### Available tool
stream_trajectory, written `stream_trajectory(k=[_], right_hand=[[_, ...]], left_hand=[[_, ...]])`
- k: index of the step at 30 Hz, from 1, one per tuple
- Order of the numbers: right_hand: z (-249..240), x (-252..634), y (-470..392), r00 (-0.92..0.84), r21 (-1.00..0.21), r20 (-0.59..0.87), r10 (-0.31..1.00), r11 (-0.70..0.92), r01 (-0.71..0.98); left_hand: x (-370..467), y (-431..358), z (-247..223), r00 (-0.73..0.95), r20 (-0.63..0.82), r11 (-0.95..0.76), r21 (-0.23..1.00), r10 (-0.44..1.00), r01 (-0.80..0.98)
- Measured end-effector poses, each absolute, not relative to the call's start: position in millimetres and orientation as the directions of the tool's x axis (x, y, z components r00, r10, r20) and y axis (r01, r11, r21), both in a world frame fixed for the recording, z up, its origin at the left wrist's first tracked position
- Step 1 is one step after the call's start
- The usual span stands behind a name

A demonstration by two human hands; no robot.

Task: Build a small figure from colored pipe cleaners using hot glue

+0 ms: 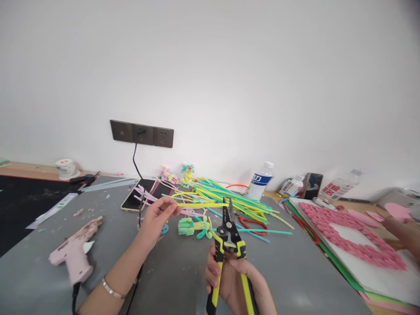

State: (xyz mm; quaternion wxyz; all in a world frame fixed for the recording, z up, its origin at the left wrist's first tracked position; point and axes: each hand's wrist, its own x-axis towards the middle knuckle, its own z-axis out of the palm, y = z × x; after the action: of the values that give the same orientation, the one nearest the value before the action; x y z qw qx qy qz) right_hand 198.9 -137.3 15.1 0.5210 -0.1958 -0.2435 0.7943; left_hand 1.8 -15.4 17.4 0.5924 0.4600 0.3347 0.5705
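My left hand (163, 215) pinches one end of a yellow pipe cleaner (200, 205), which stretches level to the right. Its far end reaches the jaws of black and yellow wire strippers (229, 232). My right hand (236, 280) is wrapped round their handles, which stand apart, and the jaw tips point away from me. Whether the jaws touch the pipe cleaner I cannot tell. Just left of the tool, a green and yellow pipe-cleaner figure (193, 226) lies on the grey table (170, 280). A heap of green and yellow pipe cleaners (236, 197) spreads behind.
A pink glue gun (75, 251) lies at left, its cord running toward me. Phones (133, 197), small figures (188, 175) and a white bottle (260, 181) stand or lie near the wall. Red-handled scissors (252, 224) lie beyond the tool. At right, another person's hand (402, 229) is near pink craftwork (354, 238).
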Motion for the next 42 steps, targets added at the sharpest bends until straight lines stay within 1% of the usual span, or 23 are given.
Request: stream_trajectory(k=[5,8,10,11,12,13,14,15,16,17,18,19,20,21,23,24,26,28,29,31,34,37,42], right_hand=[[11.0,198.0,-143.2,-0.348,-0.634,-0.083,0.934,-0.318,-0.705],[8.0,199.3,-144.0,-0.301,-0.63,-0.092,0.949,-0.289,-0.721],[7.9,206.9,-141.7,-0.157,-0.631,-0.117,0.981,-0.196,-0.751],[8.6,213.8,-139.9,-0.055,-0.654,-0.139,0.989,-0.134,-0.745],[9.8,222.9,-137.8,0.049,-0.702,-0.159,0.986,-0.078,-0.708],[11.1,234.0,-135.5,0.132,-0.771,-0.171,0.976,-0.05,-0.635],[12.3,246.6,-133.2,0.215,-0.856,-0.169,0.962,-0.035,-0.516],[12.9,260.0,-130.9,0.309,-0.939,-0.143,0.94,-0.031,-0.341],[12.5,273.4,-128.6,0.404,-0.991,-0.103,0.909,-0.057,-0.125],[10.7,286.1,-126.3,0.484,-0.988,-0.038,0.874,-0.104,0.111],[7.2,297.4,-123.9,0.506,-0.932,0.045,0.861,-0.146,0.332],[1.9,306.6,-121.3,0.502,-0.839,0.122,0.856,-0.182,0.513],[-5.1,313.3,-118.6,0.473,-0.732,0.187,0.861,-0.2,0.652],[-13.4,317.5,-115.8,0.446,-0.63,0.242,0.862,-0.21,0.748],[-30.6,318.9,-110.0,0.39,-0.469,0.348,0.853,-0.202,0.86],[-37.7,316.8,-107.2,0.362,-0.407,0.404,0.84,-0.19,0.894],[-45.0,308.9,-102.8,0.298,-0.329,0.519,0.801,-0.135,0.935],[-40.6,298.1,-99.9,0.23,-0.309,0.615,0.754,-0.038,0.95],[-34.4,292.0,-98.6,0.196,-0.318,0.649,0.735,0.029,0.948],[-17.3,278.1,-95.5,0.126,-0.374,0.67,0.732,0.186,0.909],[8.5,253.8,-85.2,0.02,-0.474,0.637,0.77,0.371,0.798],[23.5,230.6,-65.3,-0.111,-0.528,0.58,0.807,0.477,0.703],[29.2,211.4,-29.7,-0.303,-0.464,0.514,0.802,0.558,0.688]], left_hand=[[0.3,-15.8,16.3,0.106,0.16,-0.12,0.943,0.981,-0.31],[-4.9,-12.7,18.5,0.056,0.156,-0.126,0.925,0.986,-0.358],[-10.2,-8.7,20.7,-0.036,0.136,-0.138,0.896,0.99,-0.421],[-12.7,-6.6,21.7,-0.078,0.122,-0.144,0.881,0.989,-0.451],[-14.6,-4.8,22.5,-0.106,0.104,-0.142,0.868,0.989,-0.475],[-15.7,-3.4,23.1,-0.129,0.083,-0.136,0.864,0.988,-0.485],[-15.7,-2.7,23.7,-0.133,0.062,-0.12,0.863,0.989,-0.491],[-14.8,-2.7,24.1,-0.122,0.038,-0.094,0.865,0.992,-0.493],[-13.1,-3.4,24.4,-0.1,0.014,-0.061,0.868,0.995,-0.492],[-10.7,-4.5,24.6,-0.065,-0.01,-0.024,0.872,0.998,-0.489],[-8.1,-6.0,24.7,-0.026,-0.03,0.014,0.875,0.999,-0.484],[-5.7,-7.6,24.5,0.01,-0.047,0.046,0.877,0.999,-0.478],[-3.6,-9.0,24.2,0.039,-0.057,0.069,0.88,0.998,-0.469],[-2.0,-10.1,23.6,0.062,-0.063,0.085,0.884,0.996,-0.46],[-0.6,-11.3,21.7,0.082,-0.07,0.1,0.89,0.994,-0.444],[-0.5,-11.3,20.6,0.087,-0.072,0.103,0.892,0.994,-0.439],[-1.1,-10.7,18.5,0.091,-0.071,0.104,0.894,0.993,-0.436],[-1.6,-9.9,17.1,0.095,-0.066,0.101,0.892,0.993,-0.441],[-1.7,-9.7,16.8,0.1,-0.062,0.1,0.892,0.993,-0.442],[-1.3,-9.8,17.0,0.111,-0.054,0.097,0.896,0.992,-0.433],[0.0,-11.0,18.9,0.107,-0.037,0.077,0.917,0.994,-0.392],[0.9,-11.6,20.6,0.091,-0.02,0.051,0.935,0.996,-0.352],[-1.1,-9.3,19.2,0.049,0.014,0.004,0.942,0.999,-0.337]])
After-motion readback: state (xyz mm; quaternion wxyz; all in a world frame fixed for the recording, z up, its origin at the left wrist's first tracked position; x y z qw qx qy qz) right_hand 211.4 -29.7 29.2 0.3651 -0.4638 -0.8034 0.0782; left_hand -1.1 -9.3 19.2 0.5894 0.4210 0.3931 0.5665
